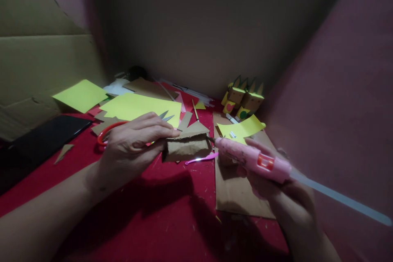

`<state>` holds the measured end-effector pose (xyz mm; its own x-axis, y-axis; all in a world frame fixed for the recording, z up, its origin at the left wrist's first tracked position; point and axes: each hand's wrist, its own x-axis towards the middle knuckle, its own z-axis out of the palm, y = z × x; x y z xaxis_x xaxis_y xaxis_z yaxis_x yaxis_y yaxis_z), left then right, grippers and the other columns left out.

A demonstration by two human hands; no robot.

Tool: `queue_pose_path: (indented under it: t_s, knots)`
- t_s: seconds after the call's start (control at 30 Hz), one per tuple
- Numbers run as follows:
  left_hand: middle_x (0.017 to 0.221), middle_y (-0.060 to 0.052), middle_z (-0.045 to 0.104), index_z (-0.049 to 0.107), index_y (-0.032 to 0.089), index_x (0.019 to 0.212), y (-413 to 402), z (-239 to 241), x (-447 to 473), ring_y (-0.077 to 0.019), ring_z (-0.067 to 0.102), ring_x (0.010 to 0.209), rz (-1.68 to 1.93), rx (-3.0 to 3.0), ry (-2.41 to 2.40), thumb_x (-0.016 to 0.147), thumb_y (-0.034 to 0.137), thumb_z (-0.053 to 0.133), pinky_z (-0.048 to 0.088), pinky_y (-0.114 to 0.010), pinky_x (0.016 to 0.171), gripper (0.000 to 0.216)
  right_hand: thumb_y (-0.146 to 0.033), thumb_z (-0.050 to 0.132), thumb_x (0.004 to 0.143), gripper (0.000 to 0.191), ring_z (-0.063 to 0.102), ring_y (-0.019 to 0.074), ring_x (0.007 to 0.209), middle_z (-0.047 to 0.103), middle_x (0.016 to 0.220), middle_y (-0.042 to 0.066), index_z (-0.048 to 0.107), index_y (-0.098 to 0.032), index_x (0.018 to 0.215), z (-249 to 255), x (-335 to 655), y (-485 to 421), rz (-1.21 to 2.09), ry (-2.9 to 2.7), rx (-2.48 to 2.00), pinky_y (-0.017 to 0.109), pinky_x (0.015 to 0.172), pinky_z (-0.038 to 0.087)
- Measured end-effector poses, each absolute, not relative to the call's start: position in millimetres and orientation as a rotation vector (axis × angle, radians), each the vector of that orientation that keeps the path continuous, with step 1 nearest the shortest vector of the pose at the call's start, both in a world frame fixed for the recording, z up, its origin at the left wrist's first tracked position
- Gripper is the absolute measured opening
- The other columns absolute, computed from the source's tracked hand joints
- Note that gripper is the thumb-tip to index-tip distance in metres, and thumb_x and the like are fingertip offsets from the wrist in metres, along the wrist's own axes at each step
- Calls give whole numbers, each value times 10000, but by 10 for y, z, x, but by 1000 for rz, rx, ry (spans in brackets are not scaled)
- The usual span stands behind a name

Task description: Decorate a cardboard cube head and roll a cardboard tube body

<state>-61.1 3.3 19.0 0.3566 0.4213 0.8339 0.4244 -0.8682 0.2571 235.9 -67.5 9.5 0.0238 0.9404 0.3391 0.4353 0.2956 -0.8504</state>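
Observation:
My left hand [139, 137] is closed on the left end of a small folded cardboard piece [188, 148], held above the red table surface. In my right hand [276, 188] is a pink hot glue gun [245, 155], gripped from below, with a long translucent glue stick [340, 198] sticking out of its back. The gun's nozzle points left and sits at the cardboard piece's right end; whether it touches cannot be made out. Orange-handled scissors [107, 132] lie partly hidden behind my left hand, blades showing beyond my fingers. Below the cardboard piece lies a thin magenta tool [201, 159].
Yellow sheets [141, 106] and cardboard scraps cover the back of the red table [147, 213]. A flat cardboard sheet [242, 196] lies at right. Small cardboard figures [245, 98] stand at back right. A black flat device [49, 143] lies left, near a large cardboard panel [43, 61].

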Motion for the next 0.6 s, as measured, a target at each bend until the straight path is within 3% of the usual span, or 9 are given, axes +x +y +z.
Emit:
queue_pose_path:
  t_s: [0.23, 0.33, 0.6]
  knots:
    - [908, -39, 779, 748, 261, 1057, 34, 203, -617, -180, 677, 806, -1572, -2603, -826, 933, 58, 575, 551, -339, 670, 294, -284, 677, 902, 386, 645, 343, 1265, 742, 1266, 77, 695, -284, 1287, 147, 2204, -688, 605, -1672, -1160, 513, 1073, 547]
    - [913, -55, 778, 755, 238, 1063, 27, 192, -629, -184, 678, 808, -1567, -2597, -817, 932, 57, 578, 549, -342, 679, 285, -309, 636, 932, 335, 630, 334, 1289, 720, 1313, 75, 722, -283, 1254, 170, 2193, -680, 635, -1686, -1170, 504, 1099, 527]
    - [896, -44, 767, 745, 236, 1031, 36, 181, -627, -174, 678, 808, -1595, -2591, -811, 924, 45, 581, 545, -332, 685, 273, -319, 659, 914, 518, 751, 325, 1059, 733, 1271, 122, 585, -252, 1422, 156, 2320, -681, 684, -1661, -1182, 441, 873, 657]
